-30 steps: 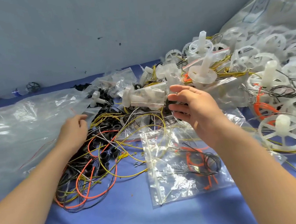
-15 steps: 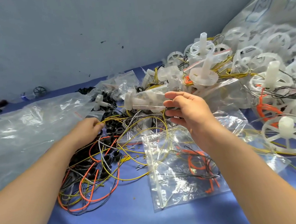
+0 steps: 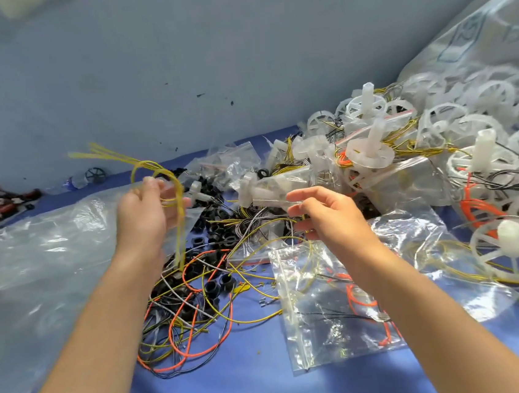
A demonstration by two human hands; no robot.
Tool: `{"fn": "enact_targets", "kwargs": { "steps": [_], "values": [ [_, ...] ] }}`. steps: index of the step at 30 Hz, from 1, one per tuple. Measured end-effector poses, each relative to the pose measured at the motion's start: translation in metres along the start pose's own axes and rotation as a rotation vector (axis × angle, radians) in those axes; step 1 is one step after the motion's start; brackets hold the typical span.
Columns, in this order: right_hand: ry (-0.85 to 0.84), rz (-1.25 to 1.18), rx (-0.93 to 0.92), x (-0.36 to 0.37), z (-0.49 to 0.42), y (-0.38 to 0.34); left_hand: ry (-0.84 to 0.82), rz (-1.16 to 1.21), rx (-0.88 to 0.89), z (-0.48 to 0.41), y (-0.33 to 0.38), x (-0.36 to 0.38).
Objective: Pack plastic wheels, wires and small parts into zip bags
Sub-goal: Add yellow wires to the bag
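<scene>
Hands above tangled wires on the blue desk (image 3: 240,387).
Left hand (image 3: 145,214) pinched blurred thin yellow wires (image 3: 172,186); right hand (image 3: 327,214) hovered loosely spread, palm hidden.

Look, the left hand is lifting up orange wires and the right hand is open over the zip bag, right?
Not quite. In the head view the left hand is lifting yellow wires, not orange ones; the orange wires lie in the tangle on the blue table. The right hand is indeed open over the zip bag.
</scene>
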State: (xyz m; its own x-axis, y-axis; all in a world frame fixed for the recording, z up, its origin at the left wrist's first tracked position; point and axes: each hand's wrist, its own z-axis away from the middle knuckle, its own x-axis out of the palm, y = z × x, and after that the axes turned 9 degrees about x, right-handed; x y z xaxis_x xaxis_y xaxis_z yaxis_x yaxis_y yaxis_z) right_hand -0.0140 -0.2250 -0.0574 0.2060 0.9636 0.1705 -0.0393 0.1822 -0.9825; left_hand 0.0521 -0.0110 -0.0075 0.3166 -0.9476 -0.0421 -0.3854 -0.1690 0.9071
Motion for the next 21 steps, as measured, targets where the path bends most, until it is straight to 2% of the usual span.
{"fn": "enact_targets", "kwargs": {
  "steps": [2, 8, 11, 12, 13, 15, 17, 19, 21],
  "values": [
    [-0.071, 0.028, -0.005, 0.006, 0.002, -0.001, -0.081, 0.24, -0.168, 0.025, 0.005, 0.012],
    [-0.283, 0.119, -0.114, 0.022, 0.007, 0.011, -0.201, 0.323, -0.263, 0.084, -0.016, 0.051],
    [-0.205, 0.313, -0.202, 0.021, 0.006, 0.022, -0.273, 0.352, -0.278, 0.093, -0.022, 0.058],
    [-0.167, 0.324, -0.192, 0.02, 0.005, 0.024, -0.267, 0.29, -0.239, 0.094, -0.023, 0.057],
    [-0.148, 0.306, -0.166, 0.018, 0.004, 0.025, -0.238, 0.164, -0.156, 0.094, -0.023, 0.055],
    [-0.151, 0.266, -0.113, 0.015, 0.003, 0.024, -0.062, -0.149, 0.12, 0.093, -0.024, 0.051],
    [-0.196, 0.275, -0.095, 0.013, 0.001, 0.022, 0.114, -0.296, 0.353, 0.095, -0.019, 0.047],
    [-0.224, 0.277, -0.096, 0.013, 0.001, 0.022, 0.142, -0.214, 0.342, 0.099, -0.013, 0.047],
    [-0.183, 0.252, -0.073, 0.013, 0.0, 0.023, 0.16, -0.04, 0.194, 0.097, -0.006, 0.044]
  ]
}}
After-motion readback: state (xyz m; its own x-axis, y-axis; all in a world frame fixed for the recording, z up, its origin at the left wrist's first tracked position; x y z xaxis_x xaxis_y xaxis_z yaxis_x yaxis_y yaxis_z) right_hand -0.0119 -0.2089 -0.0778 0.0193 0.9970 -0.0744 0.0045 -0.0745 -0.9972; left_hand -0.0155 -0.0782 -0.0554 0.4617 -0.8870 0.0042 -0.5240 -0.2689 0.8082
